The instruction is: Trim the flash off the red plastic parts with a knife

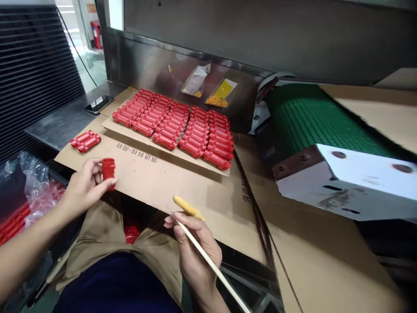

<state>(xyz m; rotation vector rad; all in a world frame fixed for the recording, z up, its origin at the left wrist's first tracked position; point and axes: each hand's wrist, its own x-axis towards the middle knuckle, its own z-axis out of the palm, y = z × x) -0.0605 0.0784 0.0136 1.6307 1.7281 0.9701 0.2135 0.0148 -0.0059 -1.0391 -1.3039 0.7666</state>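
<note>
My left hand (86,184) pinches a red plastic part (108,169) upright between thumb and fingers, just above the near edge of the cardboard. In my right hand (198,248) is a slender pale stick (208,261) with a very fine tip, held like a pen and angled up to the left. A yellow finger cot (187,206) covers one finger of that hand. Two similar red parts (86,141) lie side by side on the cardboard at left. Beyond, several rows of red parts (176,124) rest on a raised cardboard sheet (153,138).
A green conveyor belt (299,117) with a white metal end (352,182) stands at right. A phone (99,104) lies at the back left. Two clear bags with yellow contents (221,92) lean on the metal back panel. Plastic wrap (39,187) and more red parts are low at left.
</note>
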